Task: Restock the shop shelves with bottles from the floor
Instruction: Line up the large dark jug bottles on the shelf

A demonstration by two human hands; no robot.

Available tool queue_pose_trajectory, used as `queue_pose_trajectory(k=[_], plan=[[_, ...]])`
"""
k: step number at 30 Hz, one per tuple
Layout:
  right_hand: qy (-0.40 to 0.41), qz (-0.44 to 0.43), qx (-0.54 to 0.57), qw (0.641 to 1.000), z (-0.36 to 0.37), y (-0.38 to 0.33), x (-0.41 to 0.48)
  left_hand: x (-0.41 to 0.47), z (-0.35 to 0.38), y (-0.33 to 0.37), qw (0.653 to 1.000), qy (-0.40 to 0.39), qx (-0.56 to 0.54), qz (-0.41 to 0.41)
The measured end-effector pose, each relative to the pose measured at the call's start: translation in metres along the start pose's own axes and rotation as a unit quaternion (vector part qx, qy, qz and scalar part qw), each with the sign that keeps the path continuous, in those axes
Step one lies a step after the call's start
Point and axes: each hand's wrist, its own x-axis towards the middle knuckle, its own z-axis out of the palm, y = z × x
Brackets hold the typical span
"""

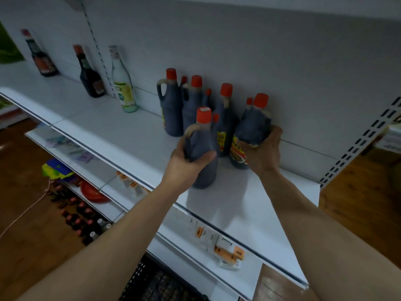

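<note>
2 dark bottles are being handled at once on the top shelf [249,205]. The front bottle [202,153] is being gripped by the left hand [184,164], fingers wrapped tight around its body, thumb pressed across the near side. The right-side bottle [249,135] is being clasped by the right hand [263,152], fingers curled behind it and closed on its lower body. Both are being held with long axes near upright, red caps up, the right one tilted slightly. The cluster of standing bottles [191,103] is being approached: it lies just beyond and between both sets of fingers, against the back panel. The right-side bottle appears nearer its slot, beside the tall labelled bottle [223,127]. More stock is being left on the floor [80,216], low at left, well apart from both hands.
</note>
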Motion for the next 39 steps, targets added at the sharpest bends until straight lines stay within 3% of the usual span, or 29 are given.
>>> queue_pose_trajectory(k=[4, 8, 15, 19, 26, 39], plan=[[-0.005, 0.011, -0.023, 1.000, 0.001, -0.006, 0.002, 0.003, -0.007, -0.009, 0.999, -0.036, 0.030, 0.022], [-0.007, 0.010, -0.046, 0.999, 0.000, -0.007, 0.002, 0.015, -0.022, -0.010, 0.999, -0.020, 0.043, 0.018], [-0.001, 0.013, -0.065, 0.998, 0.003, -0.008, 0.003, 0.069, -0.068, -0.028, 0.987, 0.126, -0.097, -0.023], [0.002, 0.012, -0.064, 0.998, 0.005, -0.006, 0.004, 0.097, -0.089, -0.039, 0.980, 0.174, -0.090, -0.027], [-0.002, 0.028, -0.065, 0.997, 0.005, -0.006, 0.005, 0.121, -0.085, -0.044, 0.993, 0.103, 0.041, 0.026], [-0.017, 0.026, -0.071, 0.997, 0.003, -0.005, 0.005, 0.127, -0.077, -0.042, 0.991, 0.104, 0.078, 0.016]])
